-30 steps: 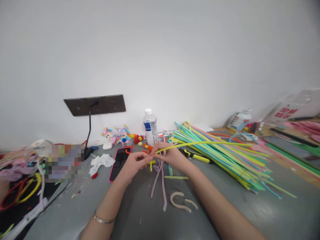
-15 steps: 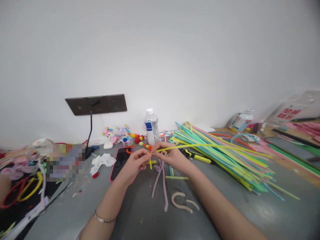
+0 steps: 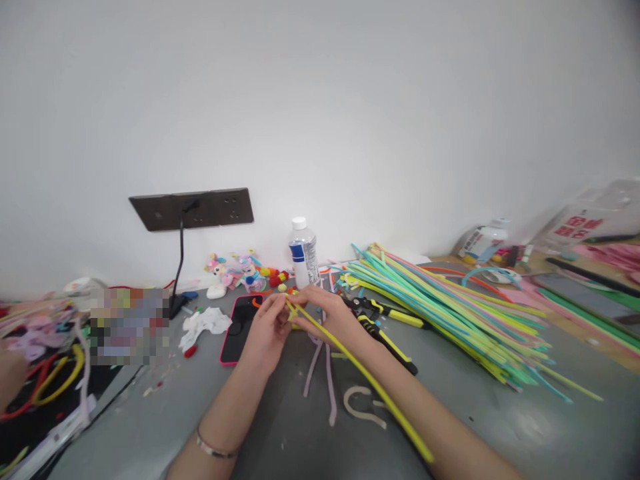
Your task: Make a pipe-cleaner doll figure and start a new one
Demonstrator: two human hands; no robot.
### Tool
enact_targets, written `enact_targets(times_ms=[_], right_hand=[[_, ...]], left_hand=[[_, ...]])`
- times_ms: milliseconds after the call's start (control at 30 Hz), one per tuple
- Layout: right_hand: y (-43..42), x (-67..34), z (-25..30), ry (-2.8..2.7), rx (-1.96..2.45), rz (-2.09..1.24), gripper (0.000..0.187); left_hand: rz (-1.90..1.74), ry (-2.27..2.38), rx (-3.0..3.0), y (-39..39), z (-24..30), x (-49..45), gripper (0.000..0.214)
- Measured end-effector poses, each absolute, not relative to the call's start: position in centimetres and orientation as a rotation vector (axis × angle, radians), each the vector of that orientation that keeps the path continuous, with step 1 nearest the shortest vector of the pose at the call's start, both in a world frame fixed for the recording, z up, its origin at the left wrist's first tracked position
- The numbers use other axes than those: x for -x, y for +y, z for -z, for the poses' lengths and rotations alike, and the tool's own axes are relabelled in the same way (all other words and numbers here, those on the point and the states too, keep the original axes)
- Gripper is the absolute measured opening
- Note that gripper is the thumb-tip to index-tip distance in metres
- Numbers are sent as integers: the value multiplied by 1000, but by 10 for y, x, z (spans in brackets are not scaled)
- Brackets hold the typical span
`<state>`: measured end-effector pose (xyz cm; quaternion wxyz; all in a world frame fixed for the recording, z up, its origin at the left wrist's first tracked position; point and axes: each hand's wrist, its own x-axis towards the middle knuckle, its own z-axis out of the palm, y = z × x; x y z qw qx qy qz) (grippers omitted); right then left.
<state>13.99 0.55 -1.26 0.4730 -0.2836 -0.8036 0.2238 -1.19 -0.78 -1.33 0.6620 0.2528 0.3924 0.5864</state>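
A long yellow pipe cleaner (image 3: 370,377) runs from between my fingertips down across my right forearm, its free end low in the view. My left hand (image 3: 270,327) pinches its upper end, where it is bent or crossed over itself. Close beside, my right hand (image 3: 327,313) has its fingers closed on the same pipe cleaner. Under my hands lie purple pipe cleaner strips (image 3: 329,387), and nearer to me a curled beige piece (image 3: 357,403). Yellow-and-black pliers (image 3: 387,343) lie open just past my right wrist.
A heap of coloured pipe cleaners (image 3: 450,320) spreads over the right side of the grey table. A phone (image 3: 237,330), crumpled tissue (image 3: 205,327) and small figures (image 3: 250,273) are at the left. A bottle (image 3: 303,253) stands by the wall. Another person's hand (image 3: 13,377) shows at the far left.
The long end of the yellow pipe cleaner has swung from pointing right to pointing down toward me. Both hands have shifted slightly left, and more of the pliers shows.
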Motion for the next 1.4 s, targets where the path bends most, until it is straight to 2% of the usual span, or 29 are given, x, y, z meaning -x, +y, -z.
enact_targets(times_ms=[67,300,433,567,867,1300,1400], right_hand=[[6,-139,14,-1980,719,-519,28],[10,-147,11,-1728,796,-663,27],[15,-159,4,-1665,847,-875,26],[17,-167,0,-1625,854,-1070,26],[17,-171,-3,-1646,862,-1187,27],[17,-173,-6,-1560,847,-1344,31],[14,-178,-11,-1601,849,-1401,28]], left_hand=[[-1311,873,-534,-8,13,11,43],[-1275,864,-707,-10,11,11,39],[-1228,935,-964,-10,10,13,36],[-1337,1121,-1337,-10,11,16,25],[-1406,1198,-1715,-10,18,20,10],[-1315,1171,-1649,-12,12,17,12],[-1149,1023,-1467,-10,13,17,26]])
